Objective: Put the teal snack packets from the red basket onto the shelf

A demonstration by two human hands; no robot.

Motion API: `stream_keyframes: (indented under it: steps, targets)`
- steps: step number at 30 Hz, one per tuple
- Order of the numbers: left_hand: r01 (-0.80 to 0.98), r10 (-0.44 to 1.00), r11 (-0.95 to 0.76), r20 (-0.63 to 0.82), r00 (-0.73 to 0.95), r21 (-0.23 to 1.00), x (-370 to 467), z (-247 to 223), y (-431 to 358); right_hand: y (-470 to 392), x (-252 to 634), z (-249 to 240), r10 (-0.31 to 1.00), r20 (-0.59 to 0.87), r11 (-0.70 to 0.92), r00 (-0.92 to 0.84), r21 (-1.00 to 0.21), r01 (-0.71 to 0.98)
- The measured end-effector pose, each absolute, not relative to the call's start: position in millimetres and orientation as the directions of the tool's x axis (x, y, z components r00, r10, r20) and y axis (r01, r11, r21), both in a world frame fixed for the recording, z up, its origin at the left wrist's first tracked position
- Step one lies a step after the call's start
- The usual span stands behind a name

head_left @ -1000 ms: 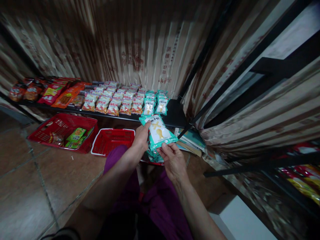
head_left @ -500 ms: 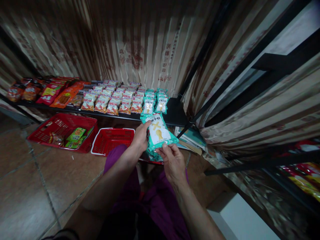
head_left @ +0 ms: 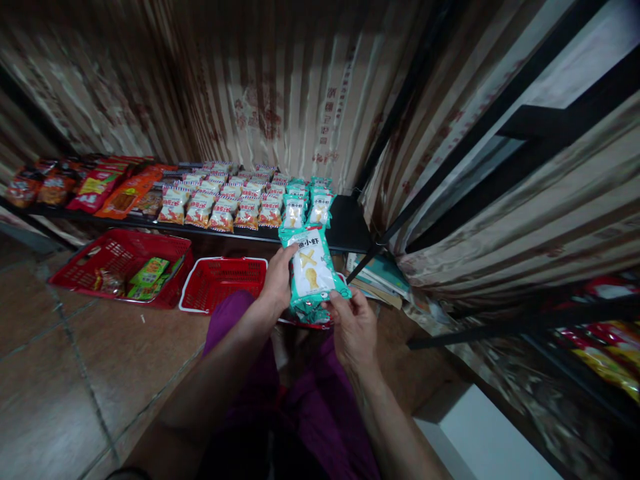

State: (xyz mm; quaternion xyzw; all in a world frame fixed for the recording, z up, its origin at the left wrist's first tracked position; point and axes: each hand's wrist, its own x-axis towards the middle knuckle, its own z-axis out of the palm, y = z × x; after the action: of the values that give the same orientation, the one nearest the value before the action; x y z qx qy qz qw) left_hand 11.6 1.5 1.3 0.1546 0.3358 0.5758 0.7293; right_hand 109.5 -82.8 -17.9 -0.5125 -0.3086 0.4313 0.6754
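Observation:
A teal and white snack bag is held between my hands, in front of the shelf edge. My left hand grips its left side, thumb on the front. My right hand pinches its lower right corner. Beneath the bag, more teal packets lie in a red basket, mostly hidden. On the black shelf, two rows of teal bags stand beside several white and orange bags.
Left of my knees are a red basket with a white rim and a larger red basket holding green packets. Books lie under the shelf's right end. A white box is at lower right.
The held bag has turned slightly to sit more upright, and my right hand has moved a little to the right. The whole view has shifted slightly.

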Motion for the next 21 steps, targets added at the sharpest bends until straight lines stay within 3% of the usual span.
stream_keyframes:
  steps: [5, 12, 17, 21]
  targets:
    - [-0.727, 0.947, 0.299, -0.286, 0.146, 0.618, 8.9, 2.9, 0.8, -88.3, 111.6, -19.6, 0.886, 0.039, 0.101, 0.463, -0.989, -0.11]
    - [-0.712, 0.957, 0.275, -0.251, 0.142, 0.646, 10.9, -0.7, 1.3, -93.2, 114.3, -25.4, 0.886, 0.066, 0.125, 0.459, -0.987, -0.1]
    - [-0.594, 0.97, 0.244, -0.188, 0.155, 0.767, 12.9, 1.5, -4.1, -92.4, 118.2, -27.2, 0.866, 0.08, 0.143, 0.494, -0.986, -0.09]
    - [-0.519, 0.972, 0.232, -0.22, 0.087, 0.823, 16.4, 5.3, -8.1, -88.3, 118.1, -27.7, 0.826, 0.193, 0.216, 0.53, -0.976, 0.019]
